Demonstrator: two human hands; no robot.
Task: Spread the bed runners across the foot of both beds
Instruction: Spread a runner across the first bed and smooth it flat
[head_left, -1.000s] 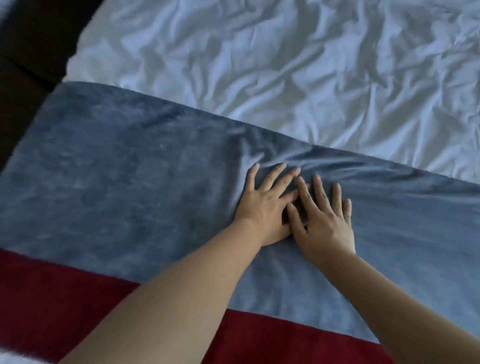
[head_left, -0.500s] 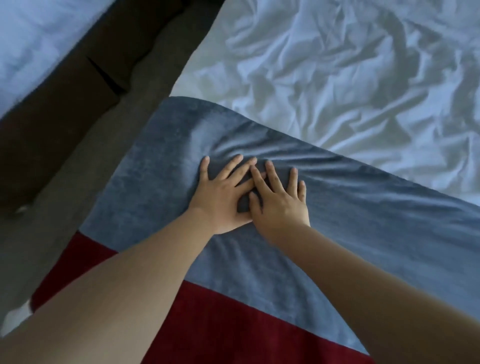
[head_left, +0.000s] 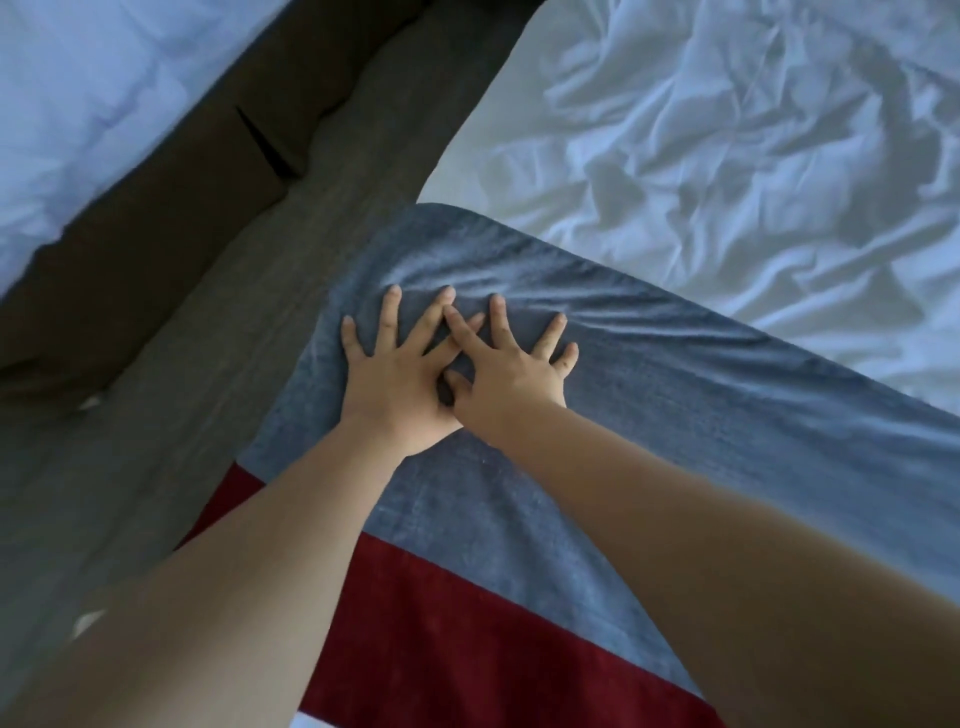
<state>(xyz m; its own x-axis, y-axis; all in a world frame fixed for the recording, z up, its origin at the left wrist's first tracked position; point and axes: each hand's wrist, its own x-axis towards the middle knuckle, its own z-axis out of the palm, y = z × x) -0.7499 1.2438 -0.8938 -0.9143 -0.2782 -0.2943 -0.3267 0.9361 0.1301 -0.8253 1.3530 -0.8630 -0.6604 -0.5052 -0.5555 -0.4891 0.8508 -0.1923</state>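
Now nearer the bed runner (head_left: 675, 405) end — left hand (head_left: 400, 384), right hand (head_left: 511, 384) flat, fingers (head_left: 389, 317) wider apart

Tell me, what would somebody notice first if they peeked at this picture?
The left hand and the right hand press flat, fingers spread, side by side in the middle, on a grey-blue bed runner with a dark red band nearer the camera. Beyond it a crumpled white sheet fills the upper right, and a second bed shows at the upper left.
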